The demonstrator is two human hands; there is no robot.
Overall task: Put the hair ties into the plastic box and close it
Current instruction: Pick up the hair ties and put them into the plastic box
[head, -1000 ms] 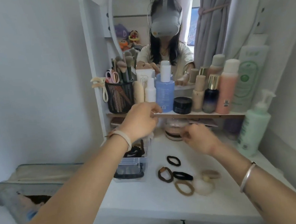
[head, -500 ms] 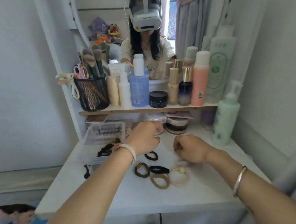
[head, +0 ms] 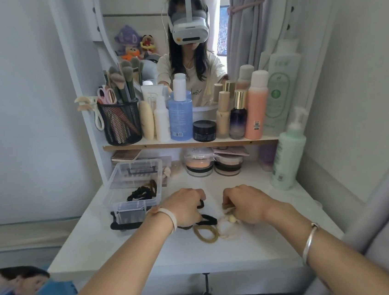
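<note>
A clear plastic box (head: 132,203) stands open at the left of the white table (head: 247,252), its lid (head: 138,171) leaning back. Black and brown hair ties (head: 143,191) lie inside it. My left hand (head: 183,208) rests knuckles up just right of the box, fingers curled onto a black hair tie (head: 201,203). My right hand (head: 245,204) pinches a beige hair tie (head: 226,207). Between and below the hands lie another black tie (head: 207,220), a tan tie (head: 206,234) and a cream scrunchie with a bead (head: 229,227).
A green pump bottle (head: 288,156) stands at the table's right. Behind the hands, powder jars (head: 199,165) sit under a shelf (head: 188,143) crowded with bottles and a black mesh brush cup (head: 120,124). A mirror rises behind the shelf.
Both hands came down from the shelf area to the hair ties on the table. The left hand now covers two ties, and the right hand has closed on the beige one.
</note>
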